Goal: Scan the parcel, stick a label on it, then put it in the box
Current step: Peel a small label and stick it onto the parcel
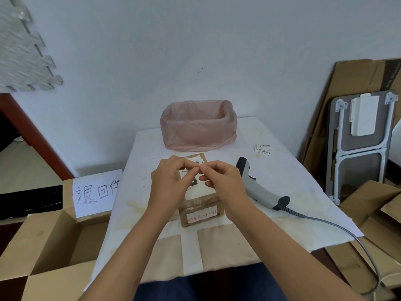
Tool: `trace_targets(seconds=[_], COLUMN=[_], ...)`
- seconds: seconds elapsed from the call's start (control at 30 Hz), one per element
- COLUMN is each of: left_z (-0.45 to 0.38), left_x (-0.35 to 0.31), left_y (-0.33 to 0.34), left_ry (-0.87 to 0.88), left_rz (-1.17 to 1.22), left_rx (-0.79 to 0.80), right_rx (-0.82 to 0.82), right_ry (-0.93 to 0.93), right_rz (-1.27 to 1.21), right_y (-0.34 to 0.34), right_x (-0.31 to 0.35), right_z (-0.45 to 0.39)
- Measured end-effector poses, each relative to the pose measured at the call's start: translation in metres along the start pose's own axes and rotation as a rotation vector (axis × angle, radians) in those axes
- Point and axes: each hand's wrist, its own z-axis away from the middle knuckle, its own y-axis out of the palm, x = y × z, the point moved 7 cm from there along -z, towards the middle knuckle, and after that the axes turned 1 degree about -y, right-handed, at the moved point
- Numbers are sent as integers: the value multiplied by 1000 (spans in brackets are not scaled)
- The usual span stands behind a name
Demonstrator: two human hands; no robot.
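A small brown cardboard parcel [201,210] with white shipping labels lies on the white-covered table in front of me. Both hands hover just above its top. My left hand [171,183] and my right hand [221,181] pinch together a small white label [200,165] between thumbs and forefingers. A grey handheld scanner [258,187] lies on the table right of the parcel, its cable trailing off the front right. An open cardboard box [50,242] with a handwritten paper sign stands on the floor at the left.
A bin lined with a pink plastic bag [198,124] stands at the back of the table [293,203]. Several small white labels [263,149] lie at the back right. Flattened cardboard and a folded table lean against the right wall.
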Motion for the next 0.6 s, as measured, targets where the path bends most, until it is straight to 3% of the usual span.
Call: trace_targets(seconds=[0.23,0.43,0.6], left_z=[2,7,6], left_x=[-3,0,3], left_y=[-4,-1,4], left_ry=[-15,-194,-243], left_rz=[19,259,339], left_rx=[0,12,27], right_rx=[4,-6,-8], right_ry=[-2,-13,-37], right_rz=[22,29,45], right_y=[2,-1,-2], right_x=[3,3,5], right_z=[2,4,4])
